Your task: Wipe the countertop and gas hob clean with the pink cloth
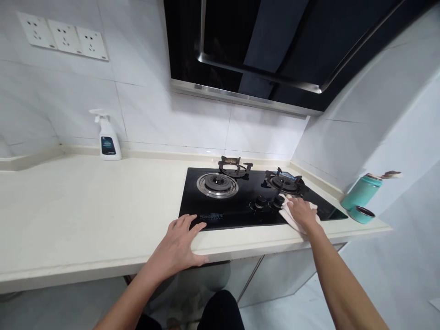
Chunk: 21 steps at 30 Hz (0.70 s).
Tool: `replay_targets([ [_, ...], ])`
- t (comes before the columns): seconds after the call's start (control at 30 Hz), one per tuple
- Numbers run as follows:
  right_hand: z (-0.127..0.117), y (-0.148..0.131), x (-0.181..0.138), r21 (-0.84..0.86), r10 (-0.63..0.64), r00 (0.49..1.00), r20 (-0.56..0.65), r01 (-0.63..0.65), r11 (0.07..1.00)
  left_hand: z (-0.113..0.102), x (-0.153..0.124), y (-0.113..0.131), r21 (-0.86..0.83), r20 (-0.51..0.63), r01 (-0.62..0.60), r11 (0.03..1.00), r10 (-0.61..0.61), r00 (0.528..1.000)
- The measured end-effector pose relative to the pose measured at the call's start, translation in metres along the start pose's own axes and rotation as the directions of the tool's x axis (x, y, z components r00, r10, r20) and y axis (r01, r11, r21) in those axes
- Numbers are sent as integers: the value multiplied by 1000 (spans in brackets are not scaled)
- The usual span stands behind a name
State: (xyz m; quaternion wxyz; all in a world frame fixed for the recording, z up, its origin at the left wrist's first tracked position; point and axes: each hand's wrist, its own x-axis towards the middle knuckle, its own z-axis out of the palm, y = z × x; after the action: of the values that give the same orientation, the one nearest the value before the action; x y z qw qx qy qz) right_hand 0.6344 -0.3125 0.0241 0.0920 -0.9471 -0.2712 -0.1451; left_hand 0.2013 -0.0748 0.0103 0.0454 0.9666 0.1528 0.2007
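Observation:
My right hand point(300, 211) presses a white cloth point(291, 221) onto the front right part of the black gas stove point(237, 213), beside the two control knobs point(260, 201). Part of the cloth hangs over the stove's front edge onto the counter. My left hand point(180, 240) rests on the counter's front edge with its fingers spread, the fingertips at the stove's front left corner. It holds nothing. The left burner point(217, 183) is bare, and its pan support point(235, 166) stands behind it at the back. On the right burner point(287, 183) the support is in place.
A white spray bottle point(109, 140) stands by the back wall at left. On the counter's right end are a teal thermos-like container point(362, 192) with something sticking out of its top and a teal cup-shaped lid point(361, 214). A black range hood point(240, 55) overhangs the stove.

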Motion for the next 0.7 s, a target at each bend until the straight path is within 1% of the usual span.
replay_targets([
  [0.07,-3,-6,-28,-24,31,1000,-4,-31,999,-1,0,2,-5,24,11,1000,-11,1000],
  [0.13,-6,-18,-54,-64,2,999,-33,-4,998,-3,1,3,-11,43,24,1000,-24,999],
  [0.23,-10,-44,-79,-95,-131,988,-76,124,988,-4,2,5,-11,53,35,999,-34,998],
  [0.33,-12,-69,-85,-23,-275,957,-96,274,961,-5,1,5,-9,48,36,999,-35,998],
  [0.4,-10,-81,-86,83,-369,921,-124,380,921,-5,1,6,-11,50,35,999,-35,998],
  [0.47,-8,-91,-89,201,-451,877,-167,478,855,-5,1,6,-13,54,35,999,-34,998],
  [0.53,-7,-105,-96,299,-531,822,-207,570,765,-4,1,6,-13,56,33,999,-32,998],
  [0.6,-9,-127,-105,365,-624,749,-221,657,659,-3,1,5,-8,48,34,999,-33,998],
  [0.63,-11,-141,-108,383,-672,711,-207,691,614,-3,1,5,-5,39,34,999,-34,999],
  [0.67,-14,-155,-108,388,-710,685,-165,707,592,-2,1,5,-2,31,33,999,-33,999],
  [0.7,-16,-170,-105,383,-730,675,-104,705,597,-1,1,5,0,21,32,999,-32,999],
])
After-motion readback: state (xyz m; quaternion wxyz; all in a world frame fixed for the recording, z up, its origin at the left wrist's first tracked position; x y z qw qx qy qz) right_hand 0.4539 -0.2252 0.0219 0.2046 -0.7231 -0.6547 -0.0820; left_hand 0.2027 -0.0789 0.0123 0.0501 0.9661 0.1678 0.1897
